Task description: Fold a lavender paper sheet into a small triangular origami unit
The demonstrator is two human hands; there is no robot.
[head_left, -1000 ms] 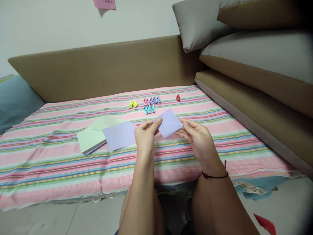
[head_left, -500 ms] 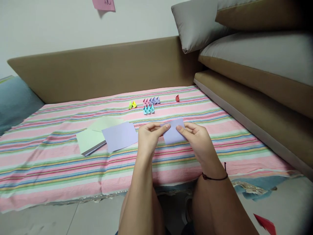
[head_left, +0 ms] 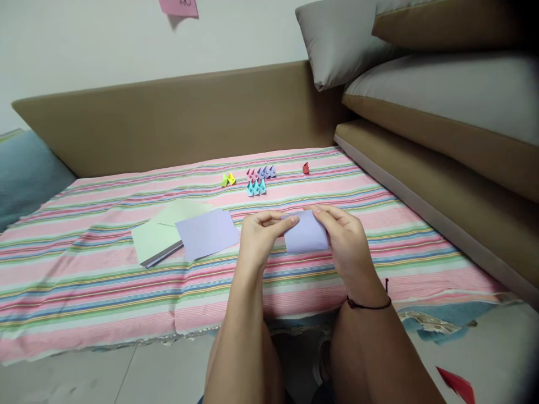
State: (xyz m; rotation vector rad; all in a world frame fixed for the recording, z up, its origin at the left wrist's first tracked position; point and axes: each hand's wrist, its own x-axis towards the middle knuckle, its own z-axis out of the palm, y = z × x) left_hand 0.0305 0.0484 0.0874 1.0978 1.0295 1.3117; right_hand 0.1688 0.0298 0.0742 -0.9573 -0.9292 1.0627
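A small lilac sheet of paper (head_left: pixel 305 235) is held between both hands above the striped cloth (head_left: pixel 105 280). My left hand (head_left: pixel 261 238) pinches its left edge with thumb and forefinger. My right hand (head_left: pixel 347 241) grips the right side, fingers curled over the top edge; a dark cord sits on that wrist. To the left of my left hand lies another lilac sheet (head_left: pixel 206 233) on top of a stack of pale green sheets (head_left: pixel 155 238).
Several small folded paper pieces, yellow-green (head_left: pixel 228 179), pink, lilac and blue (head_left: pixel 257 179), and one red (head_left: pixel 305 168), lie further back on the cloth. Brown cushions (head_left: pixel 442 168) rise on the right, a grey pillow (head_left: pixel 341 39) behind. A red scrap (head_left: pixel 457 384) lies on the floor.
The lilac sheet went from tilted and raised to lower and level. My right hand's fingers moved over its top edge, and the sheet looks smaller, as if folded.
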